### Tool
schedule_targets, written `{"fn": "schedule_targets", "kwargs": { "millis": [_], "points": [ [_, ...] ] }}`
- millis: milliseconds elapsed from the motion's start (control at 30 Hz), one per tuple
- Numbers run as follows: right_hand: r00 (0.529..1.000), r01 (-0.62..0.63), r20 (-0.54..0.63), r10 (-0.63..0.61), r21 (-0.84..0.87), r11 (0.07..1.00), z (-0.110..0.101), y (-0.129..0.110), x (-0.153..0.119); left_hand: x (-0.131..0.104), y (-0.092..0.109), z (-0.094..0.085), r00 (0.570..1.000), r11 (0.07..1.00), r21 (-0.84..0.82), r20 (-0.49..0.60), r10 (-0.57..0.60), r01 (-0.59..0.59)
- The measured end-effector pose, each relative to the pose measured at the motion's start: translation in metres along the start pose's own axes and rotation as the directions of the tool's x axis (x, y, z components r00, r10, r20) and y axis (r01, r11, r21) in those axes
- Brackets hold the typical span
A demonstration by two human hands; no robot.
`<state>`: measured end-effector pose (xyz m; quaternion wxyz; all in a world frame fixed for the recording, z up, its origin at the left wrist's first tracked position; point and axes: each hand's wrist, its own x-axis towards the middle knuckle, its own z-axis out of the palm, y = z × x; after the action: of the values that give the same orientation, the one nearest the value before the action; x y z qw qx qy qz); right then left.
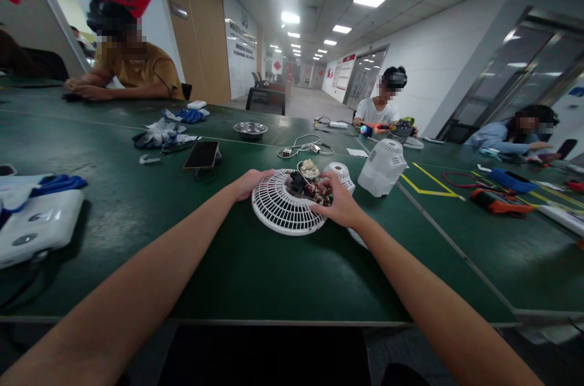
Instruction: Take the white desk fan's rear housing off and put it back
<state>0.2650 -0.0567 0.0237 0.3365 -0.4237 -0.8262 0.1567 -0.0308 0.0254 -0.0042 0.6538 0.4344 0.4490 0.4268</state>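
A round white fan grille (292, 216) lies on the green table in front of me, with a dark motor assembly and wires (303, 184) at its centre. My left hand (252, 183) grips the grille's left rim, fingers closed on the edge. On the other side, my right hand (338, 199) has its fingers curled round the right part of the motor assembly; its fingertips touch the wires and parts. A cream-coloured piece (309, 169) sits on top of the motor. Just behind my right hand stands a white vented housing (341, 174), partly hidden.
A tall white plastic cover (383, 168) stands to the right. Behind are a white cable (303, 149), a metal bowl (250, 129), a phone (201, 155) and gloves (159, 134). A white device (43, 225) lies left, an orange meter (499, 202) right. Three people sit across the table.
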Motion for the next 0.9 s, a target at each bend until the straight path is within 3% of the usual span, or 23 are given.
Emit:
{"fn": "schedule_targets", "kwargs": {
  "millis": [67, 133, 267, 333, 567, 633, 700, 767, 800, 833, 900],
  "points": [
    [0.999, 0.025, -0.028, -0.026, -0.029, 0.999, -0.003, -0.001, 0.001, 0.003, -0.001, 0.001, 0.999, 1.000, 0.020, -0.040, 0.009, -0.008],
    [0.990, 0.032, -0.137, -0.040, -0.065, 0.997, -0.007, 0.002, 0.003, 0.004, -0.001, 0.002, 0.998, 0.999, 0.036, -0.059, 0.018, -0.016],
    [0.891, -0.082, -0.454, -0.009, -0.181, 0.980, -0.020, 0.022, 0.008, 0.005, -0.002, 0.000, 0.995, 0.994, 0.098, -0.078, 0.059, -0.051],
    [0.860, -0.175, -0.509, 0.038, -0.225, 0.959, -0.025, 0.037, 0.009, 0.007, -0.005, -0.002, 0.993, 0.988, 0.132, -0.069, 0.095, -0.085],
    [0.873, -0.429, -0.305, 0.381, -0.107, 0.897, -0.022, 0.073, 0.006, 0.011, -0.011, -0.007, 0.984, 0.965, 0.204, -0.025, 0.175, -0.167],
    [0.834, -0.475, -0.326, 0.446, -0.013, 0.880, -0.021, 0.072, 0.007, 0.011, -0.012, -0.007, 0.981, 0.955, 0.236, -0.024, 0.193, -0.182],
    [0.749, -0.513, -0.355, 0.559, 0.223, 0.829, -0.021, 0.067, 0.010, 0.011, -0.012, -0.007, 0.977, 0.943, 0.267, -0.027, 0.213, -0.198],
    [0.665, -0.496, -0.264, 0.698, 0.543, 0.678, -0.022, 0.059, 0.012, 0.011, -0.012, -0.007, 0.974, 0.937, 0.280, -0.030, 0.224, -0.207],
    [0.645, -0.470, -0.178, 0.743, 0.673, 0.570, -0.022, 0.053, 0.013, 0.011, -0.012, -0.007, 0.974, 0.937, 0.282, -0.030, 0.225, -0.208],
    [0.643, -0.440, -0.091, 0.760, 0.768, 0.465, -0.021, 0.047, 0.014, 0.012, -0.012, -0.007, 0.974, 0.936, 0.283, -0.029, 0.224, -0.207],
    [0.682, -0.373, 0.024, 0.731, 0.871, 0.319, -0.019, 0.034, 0.016, 0.011, -0.012, -0.007, 0.974, 0.935, 0.288, -0.026, 0.224, -0.207]
  ]
}}
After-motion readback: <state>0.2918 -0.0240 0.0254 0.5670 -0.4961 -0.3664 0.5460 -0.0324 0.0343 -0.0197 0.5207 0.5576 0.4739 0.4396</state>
